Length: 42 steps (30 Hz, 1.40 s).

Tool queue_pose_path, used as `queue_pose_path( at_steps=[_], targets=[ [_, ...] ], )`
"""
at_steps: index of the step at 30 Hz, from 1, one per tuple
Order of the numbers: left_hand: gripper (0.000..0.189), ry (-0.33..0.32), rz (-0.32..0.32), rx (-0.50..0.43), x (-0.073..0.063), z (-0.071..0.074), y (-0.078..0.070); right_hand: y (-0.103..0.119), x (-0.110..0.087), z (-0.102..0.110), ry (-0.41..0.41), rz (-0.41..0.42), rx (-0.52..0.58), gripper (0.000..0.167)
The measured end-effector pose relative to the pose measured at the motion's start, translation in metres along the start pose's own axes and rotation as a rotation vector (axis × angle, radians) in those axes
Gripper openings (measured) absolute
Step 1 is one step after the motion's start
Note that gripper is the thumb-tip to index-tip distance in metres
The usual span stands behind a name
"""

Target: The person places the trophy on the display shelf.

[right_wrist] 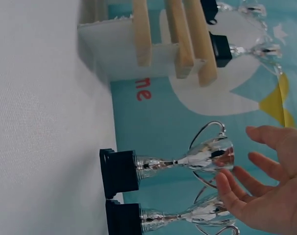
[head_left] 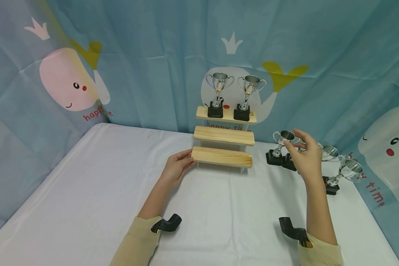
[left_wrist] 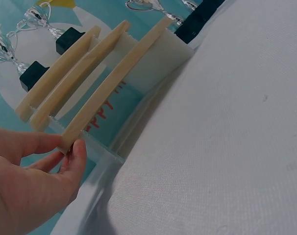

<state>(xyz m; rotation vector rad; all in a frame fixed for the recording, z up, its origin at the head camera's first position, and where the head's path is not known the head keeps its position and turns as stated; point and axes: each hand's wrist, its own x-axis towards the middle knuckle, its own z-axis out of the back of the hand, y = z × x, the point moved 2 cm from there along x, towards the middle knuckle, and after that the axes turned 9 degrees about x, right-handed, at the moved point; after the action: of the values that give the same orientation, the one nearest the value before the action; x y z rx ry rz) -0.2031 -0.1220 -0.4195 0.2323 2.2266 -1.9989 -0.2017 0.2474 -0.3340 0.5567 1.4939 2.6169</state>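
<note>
My left hand (head_left: 175, 170) pinches the left end of the lowest wooden board (head_left: 222, 157) of a three-step display stand, its thumb and fingers at the board's edge in the left wrist view. My right hand (head_left: 307, 157) hovers at the rim of a silver two-handled trophy cup (right_wrist: 210, 155), fingers spread and bent around the air beside it. That trophy stands upright on its black base (right_wrist: 120, 170) on the table. A second trophy (right_wrist: 207, 214) is right beside it, partly behind my right hand in the head view.
Two trophies, a left one (head_left: 219, 82) and a right one (head_left: 250, 85), stand on the top board (head_left: 228, 115). The middle board (head_left: 224, 135) bears nothing. More trophies (head_left: 350, 169) stand right of my right hand on the white-covered table (head_left: 86, 192). A blue printed curtain (head_left: 146, 66) hangs behind.
</note>
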Motion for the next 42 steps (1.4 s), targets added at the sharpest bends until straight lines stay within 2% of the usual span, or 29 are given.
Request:
queue_pose_path(
  at_steps=[10, 23, 34, 42],
  targets=[
    [0.046, 0.000, 0.009, -0.006, 0.000, 0.000, 0.000, -0.006, 0.011, -0.001, 0.027, -0.001, -0.026, 0.062],
    [0.045, 0.005, -0.010, 0.004, 0.000, 0.000, 0.000, -0.004, 0.023, -0.002, 0.087, 0.025, -0.081, 0.065],
    [0.046, -0.006, -0.006, -0.006, -0.001, -0.001, -0.001, -0.010, 0.030, -0.007, 0.194, 0.027, -0.129, 0.071],
    [0.045, -0.013, 0.000, -0.011, -0.001, -0.001, -0.001, -0.013, 0.029, -0.014, 0.172, 0.041, -0.142, 0.070]
  ],
)
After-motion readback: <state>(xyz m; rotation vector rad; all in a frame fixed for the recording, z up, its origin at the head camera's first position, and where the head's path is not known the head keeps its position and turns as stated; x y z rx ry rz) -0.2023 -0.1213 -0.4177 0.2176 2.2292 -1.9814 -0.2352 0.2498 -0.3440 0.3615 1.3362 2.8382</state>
